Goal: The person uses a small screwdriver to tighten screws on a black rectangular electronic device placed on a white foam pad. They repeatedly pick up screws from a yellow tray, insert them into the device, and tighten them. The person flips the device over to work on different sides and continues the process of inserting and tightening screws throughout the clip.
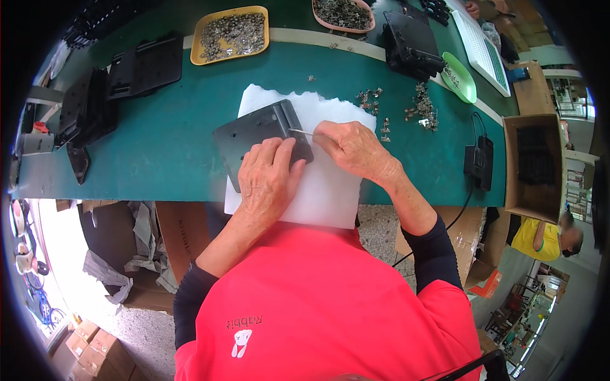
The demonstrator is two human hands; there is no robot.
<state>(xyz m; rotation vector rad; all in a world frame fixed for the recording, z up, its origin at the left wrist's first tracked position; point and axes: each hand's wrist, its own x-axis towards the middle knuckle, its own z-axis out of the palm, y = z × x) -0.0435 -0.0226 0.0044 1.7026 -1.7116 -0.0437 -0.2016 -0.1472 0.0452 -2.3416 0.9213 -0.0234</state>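
Note:
On a white foam sheet [337, 190] lies a flat black plastic panel [251, 136], set at a slant, with a raised strip along its right side. My left hand [267, 181] rests on the panel's near part, fingers stretched out over its top. In my right hand [359, 149], closed fingers pinch a thin metal tool [301, 131]. Its tip meets the panel at the raised strip; the rest of the tool is hidden in my grip, so its exact kind does not show. Small metal clips [422, 108] lie scattered right of the foam.
A yellow tray [196, 47] of small metal parts, a pink tray [346, 29] and a green tray [467, 86] stand toward the back. Black panels are stacked at the left [86, 108] and back right [410, 44]. A black corded device [478, 162] and an open cardboard box [534, 206] are at right.

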